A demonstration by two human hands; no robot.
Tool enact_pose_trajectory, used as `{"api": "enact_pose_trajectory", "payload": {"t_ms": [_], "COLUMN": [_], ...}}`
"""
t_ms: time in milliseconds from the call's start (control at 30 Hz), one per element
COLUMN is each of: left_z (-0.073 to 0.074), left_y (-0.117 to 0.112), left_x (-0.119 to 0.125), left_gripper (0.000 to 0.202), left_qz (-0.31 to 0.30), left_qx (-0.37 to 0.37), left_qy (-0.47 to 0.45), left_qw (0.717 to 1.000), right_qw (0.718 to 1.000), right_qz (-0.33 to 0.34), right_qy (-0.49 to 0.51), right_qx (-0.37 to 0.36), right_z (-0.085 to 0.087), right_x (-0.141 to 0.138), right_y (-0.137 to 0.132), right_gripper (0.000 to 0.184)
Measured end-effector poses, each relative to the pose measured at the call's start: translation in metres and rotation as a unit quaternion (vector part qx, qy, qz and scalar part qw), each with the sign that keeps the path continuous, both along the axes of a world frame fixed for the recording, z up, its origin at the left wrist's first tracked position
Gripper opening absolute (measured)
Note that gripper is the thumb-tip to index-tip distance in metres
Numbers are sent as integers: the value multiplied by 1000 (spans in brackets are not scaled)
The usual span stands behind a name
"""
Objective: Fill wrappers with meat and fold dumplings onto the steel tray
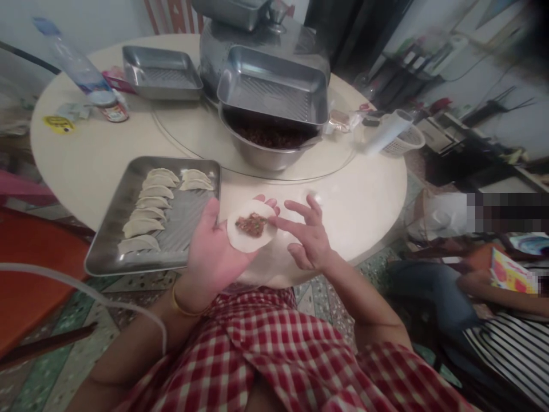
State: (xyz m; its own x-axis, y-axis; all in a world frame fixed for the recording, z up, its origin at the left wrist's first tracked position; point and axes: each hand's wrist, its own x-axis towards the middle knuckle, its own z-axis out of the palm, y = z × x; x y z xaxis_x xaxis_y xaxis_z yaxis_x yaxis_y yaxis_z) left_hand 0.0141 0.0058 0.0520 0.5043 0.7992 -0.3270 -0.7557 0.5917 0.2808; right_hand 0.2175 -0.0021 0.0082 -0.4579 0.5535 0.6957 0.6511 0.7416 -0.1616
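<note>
Over the near edge of the bench point(364, 194), the left hand point(212, 252) lies open, palm up and a bit cupped, with a round dumpling wrapper point(244, 243) resting across its fingers. A dab of meat filling point(251, 224) sits roughly mid-wrapper. The right hand point(311, 240) is open too, fingers spread and gripping nothing. Its index fingertip point(274, 223) is just touching the wrapper's right rim.

Just left of the left hand, at the bench's near-left edge, a steel tray point(128, 269) carries folded dumplings point(148, 203) in a row down its left side, plus a couple at the far end. Toward the middle of the bench sits a steel bowl point(270, 159) of dark filling, with an empty tray point(274, 86) perched across its top.

Where I'd say this could go sideways:
- The wrapper is only lying on the fingers, out past the bench edge and over the lap. If that palm tilts, it slides off, filling and all.
- If filling gets smeared onto the rim, the dough probably won't stick there.
- The dumpling tray looks like it overhangs the bench edge, so an elbow bump could tip it.
- That empty tray balanced on the bowl looks easy to knock.
</note>
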Motion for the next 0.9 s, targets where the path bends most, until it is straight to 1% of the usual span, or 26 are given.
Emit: {"api": "enact_pose_trajectory", "payload": {"t_ms": [67,100,133,167,200,267,300,367,433,500,600,700,800,867,900], "left_z": [1,1,1,1,1,0,0,-2,-3,-4,-3,-3,-6,-8,-8], "left_y": [2,3,4,5,6,7,7,8,8,7,4,2,2,2,2], "left_x": [0,-1,-2,-2,-3,-4,-4,-3,-1,1,3,5,8,10,11], "left_gripper": [75,75,76,76,76,75,74,70,67,67,65,65,67,69,69], "left_qz": [19,27,33,36,38,40,39,37,36,32,21,9,-5,-15,-20], "left_qx": [-4,-6,-8,-7,-5,0,1,4,9,17,14,8,14,11,6], "left_qy": [6,8,9,8,7,3,2,1,4,9,19,18,4,-9,-13], "left_qw": [1000,1000,999,999,999,999,999,999,999,999,1000,1000,1000,1000,1000], "right_qw": [1000,999,996,990,979,953,944,934,930,928,928,934,939,951,965], "right_qz": [-10,-33,-72,-126,-187,-295,-327,-357,-362,-363,-358,-348,-325,-284,-223], "right_qy": [2,11,23,37,52,48,38,12,-14,-31,-34,23,102,111,123], "right_qx": [15,29,42,53,58,38,19,-19,-54,-79,-96,-77,-43,-49,-65], "right_z": [0,1,2,2,1,-4,-8,-19,-31,-40,-43,-35,-18,-5,1], "right_x": [7,14,22,33,45,68,78,94,101,102,102,102,88,67,54], "right_y": [-1,-1,1,4,10,24,31,45,55,61,64,62,49,33,25], "right_gripper": [49,47,44,42,39,39,42,47,51,54,55,53,48,45,44]}}
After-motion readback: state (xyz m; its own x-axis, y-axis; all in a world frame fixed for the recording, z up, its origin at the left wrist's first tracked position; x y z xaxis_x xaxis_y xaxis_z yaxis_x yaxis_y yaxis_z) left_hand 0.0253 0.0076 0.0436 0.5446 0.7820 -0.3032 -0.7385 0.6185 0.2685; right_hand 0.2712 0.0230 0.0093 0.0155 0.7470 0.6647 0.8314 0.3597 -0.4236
